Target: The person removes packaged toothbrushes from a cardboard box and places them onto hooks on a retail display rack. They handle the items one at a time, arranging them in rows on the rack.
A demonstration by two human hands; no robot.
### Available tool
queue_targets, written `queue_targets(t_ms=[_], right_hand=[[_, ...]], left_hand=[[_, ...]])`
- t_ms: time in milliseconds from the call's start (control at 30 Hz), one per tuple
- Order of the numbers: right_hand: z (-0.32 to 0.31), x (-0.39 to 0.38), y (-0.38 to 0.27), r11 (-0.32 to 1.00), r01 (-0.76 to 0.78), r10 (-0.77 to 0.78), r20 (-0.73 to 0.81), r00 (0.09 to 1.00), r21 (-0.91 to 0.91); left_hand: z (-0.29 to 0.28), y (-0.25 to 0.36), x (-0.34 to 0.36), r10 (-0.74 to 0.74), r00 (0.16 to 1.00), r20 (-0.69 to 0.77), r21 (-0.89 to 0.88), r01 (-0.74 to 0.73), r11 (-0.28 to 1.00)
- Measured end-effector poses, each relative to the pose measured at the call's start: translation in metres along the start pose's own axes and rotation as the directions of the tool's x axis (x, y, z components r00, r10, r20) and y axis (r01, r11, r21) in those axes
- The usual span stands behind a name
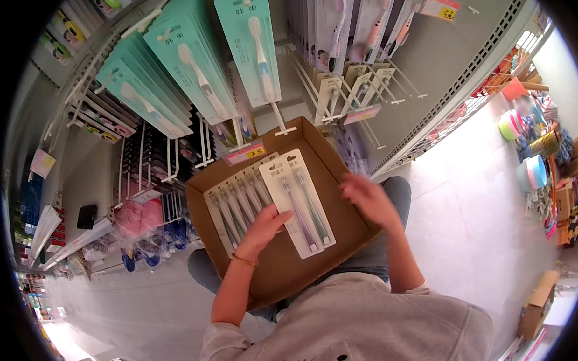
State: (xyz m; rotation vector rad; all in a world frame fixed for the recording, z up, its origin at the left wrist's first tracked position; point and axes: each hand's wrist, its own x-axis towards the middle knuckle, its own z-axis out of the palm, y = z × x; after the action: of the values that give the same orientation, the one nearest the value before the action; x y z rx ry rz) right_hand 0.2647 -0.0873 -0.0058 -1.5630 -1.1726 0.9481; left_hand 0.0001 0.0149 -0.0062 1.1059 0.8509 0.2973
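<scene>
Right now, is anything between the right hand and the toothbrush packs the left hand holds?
Nothing visible stands between them: from the right hand to the toothbrush packs, only the bare inside of the cardboard box shows. The left hand grips their left edge.

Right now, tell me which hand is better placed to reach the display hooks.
Likely the right hand: it looks empty, while the left hand holds two toothbrush packs.

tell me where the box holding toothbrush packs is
In the head view, the open brown box is at centre, between the grey sweatshirt and the hanging turquoise toothbrush packs, with the left hand over it.
</scene>
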Motion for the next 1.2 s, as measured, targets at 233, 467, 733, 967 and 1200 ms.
queue_targets(t_ms=[233, 467, 733, 967, 1200], right_hand=[[0.058, -0.031, 0.002, 0.917, -0.262, 0.181, 0.270, 0.946, 0.301], [0.023, -0.006, -0.018, 0.870, -0.188, 0.240, -0.058, 0.969, 0.455], [-0.025, -0.002, -0.006, 0.937, -0.115, 0.205, -0.251, 0.946, 0.331], [-0.044, -0.010, 0.002, 0.967, -0.133, 0.171, -0.165, 0.971, 0.218], [-0.057, 0.012, 0.020, 0.981, -0.143, 0.165, -0.175, 0.971, 0.130]], left_hand=[[0.005, -0.004, 0.001, 0.019, 0.998, 0.057, -0.113, -0.012, 0.993], [-0.003, 0.002, -0.004, 0.026, 0.999, -0.039, -0.112, -0.030, 0.993], [-0.003, 0.002, -0.005, 0.058, 0.998, 0.005, -0.080, -0.058, 0.995], [-0.004, 0.007, -0.010, 0.087, 0.996, 0.011, -0.044, -0.087, 0.995], [-0.007, 0.008, -0.009, 0.067, 0.998, 0.021, -0.016, -0.067, 0.998]])
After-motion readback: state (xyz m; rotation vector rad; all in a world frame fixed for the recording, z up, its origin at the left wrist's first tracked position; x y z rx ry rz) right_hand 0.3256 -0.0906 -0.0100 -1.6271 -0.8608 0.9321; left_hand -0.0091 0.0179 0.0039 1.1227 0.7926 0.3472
